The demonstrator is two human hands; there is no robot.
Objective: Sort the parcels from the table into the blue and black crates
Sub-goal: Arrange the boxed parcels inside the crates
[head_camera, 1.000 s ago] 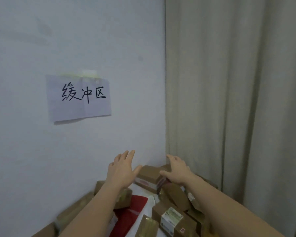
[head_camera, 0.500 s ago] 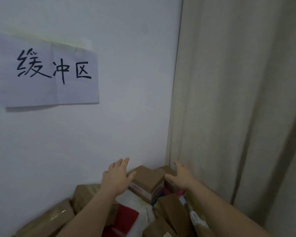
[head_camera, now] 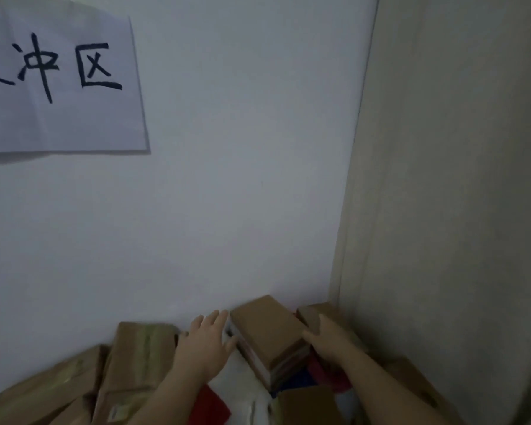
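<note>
Parcel [head_camera: 269, 328] seemingly between both hands' fingers [head_camera: 210, 320]

Left hand [head_camera: 205, 342] and right hand [head_camera: 325, 338] both outstretched, fingers straight (bare forearms angled inward from below).

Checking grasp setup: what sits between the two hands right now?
In the head view, a brown cardboard parcel lies between the left hand and right hand, one hand at each side of it.

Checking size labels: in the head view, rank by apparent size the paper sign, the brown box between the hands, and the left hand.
1. Paper sign, largest, though cropped at the frame edge.
2. Brown box.
3. Left hand, close to the box in apparent size, so that order is unsure.
</note>
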